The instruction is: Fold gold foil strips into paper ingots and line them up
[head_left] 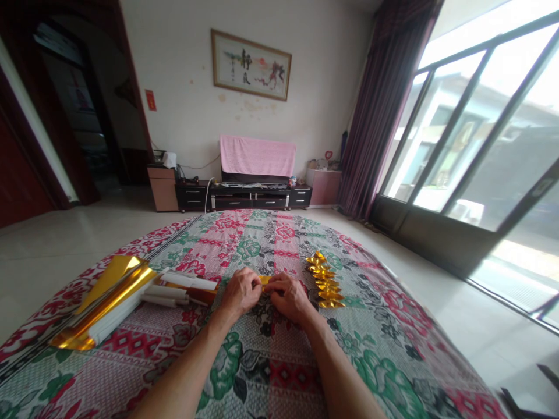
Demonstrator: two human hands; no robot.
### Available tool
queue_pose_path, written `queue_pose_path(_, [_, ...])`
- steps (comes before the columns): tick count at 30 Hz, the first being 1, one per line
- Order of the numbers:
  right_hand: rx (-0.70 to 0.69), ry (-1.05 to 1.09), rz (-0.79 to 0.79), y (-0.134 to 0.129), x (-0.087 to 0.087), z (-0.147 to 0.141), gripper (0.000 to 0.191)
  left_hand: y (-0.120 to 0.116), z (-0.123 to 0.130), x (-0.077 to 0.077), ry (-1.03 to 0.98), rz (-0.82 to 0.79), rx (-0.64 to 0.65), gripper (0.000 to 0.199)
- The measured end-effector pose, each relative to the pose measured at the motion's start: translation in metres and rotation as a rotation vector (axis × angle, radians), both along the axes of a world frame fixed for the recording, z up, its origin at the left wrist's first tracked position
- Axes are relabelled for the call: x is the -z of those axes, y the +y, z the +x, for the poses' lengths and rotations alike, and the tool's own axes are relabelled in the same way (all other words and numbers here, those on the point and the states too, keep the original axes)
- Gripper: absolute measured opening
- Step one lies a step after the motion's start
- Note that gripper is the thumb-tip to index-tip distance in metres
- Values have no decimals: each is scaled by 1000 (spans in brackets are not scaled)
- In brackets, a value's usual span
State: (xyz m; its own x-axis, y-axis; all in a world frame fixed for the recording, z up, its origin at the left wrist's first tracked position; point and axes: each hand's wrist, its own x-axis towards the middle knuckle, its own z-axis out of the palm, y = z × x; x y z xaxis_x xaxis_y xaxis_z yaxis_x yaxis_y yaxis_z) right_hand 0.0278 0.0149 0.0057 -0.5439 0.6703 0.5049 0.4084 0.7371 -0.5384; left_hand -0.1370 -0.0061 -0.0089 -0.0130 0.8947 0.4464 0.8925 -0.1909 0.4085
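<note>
A small piece of gold foil paper (pixel 264 280) lies between my two hands, low over the patterned cloth. My left hand (pixel 241 291) is closed, its fingertips pinching the foil's left side. On the other side my right hand (pixel 289 295) bends its fingers onto the same piece; the fingers cover much of it. Just right of my right hand, several folded gold foil pieces (pixel 326 285) with pointed ends form a column on the cloth. Left of my left hand lie white-backed paper rolls (pixel 168 294) and a larger sheaf of gold foil sheets (pixel 116 299), partly curled.
The flowered cloth (pixel 367 343) covers a wide rounded surface in front of me. Beyond it stands a low black TV cabinet (pixel 240 198) with a pink cloth (pixel 257 154) draped above. A purple curtain (pixel 371 116) and glazed doors (pixel 463 145) are at right.
</note>
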Motion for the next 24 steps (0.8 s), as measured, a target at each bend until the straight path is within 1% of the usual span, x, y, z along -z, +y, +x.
queue_pose_path(6, [12, -1, 8, 2, 3, -1, 30, 2, -2, 2, -36, -14, -27, 9])
queue_pose_path(11, [9, -8, 8, 2, 3, 0, 29, 2, -5, -1, -85, -44, -33, 21])
queue_pose_path(14, [10, -9, 8, 2, 2, 0, 30, 2, -6, -4, -124, -58, -42, 24])
queue_pose_path(16, [8, -9, 6, 1, 1, 0, 30, 2, -6, -5, -146, -59, -39, 22])
queue_pose_path(21, [3, -7, -4, 0, -1, 0, 31, 2, -4, -3, -147, -37, -5, 11])
queue_pose_path(24, [-8, -6, -4, 0, -1, 0, 32, 1, -3, -2, -123, -39, -4, 11])
